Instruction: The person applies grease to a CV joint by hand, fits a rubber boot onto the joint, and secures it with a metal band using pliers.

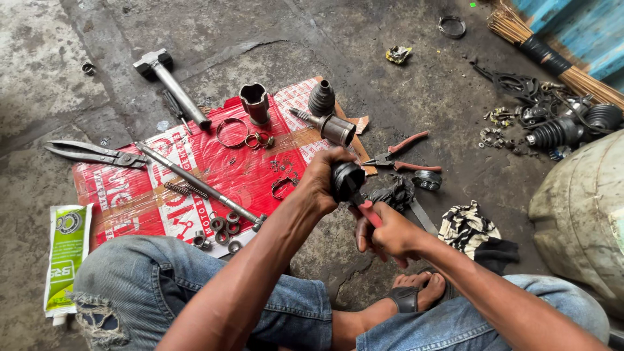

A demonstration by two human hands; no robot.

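Here the person sits cross-legged on the concrete floor (403,97), jeans and a sandalled foot (416,294) nearest the camera, so both arms can work just above the lap. The left hand (320,181) has its grip wrapped tight around a black rubber boot (347,181), lifting it clear of the floor and steadying it. The right hand (385,233) is closed on a red-handled tool (368,213), its tip pressed up against the boot's underside. The boot looks dark, greasy and ribbed, rounded at the end.

Just beyond, a flattened red and white sack (214,169) serves as a mat, keeping small parts off the dirt: washers (221,231), a long steel shaft (201,184), metal rings (244,135), a metal cup (255,101). Red pliers (400,156) lie to its right. A hammer (166,75) lies farther off.
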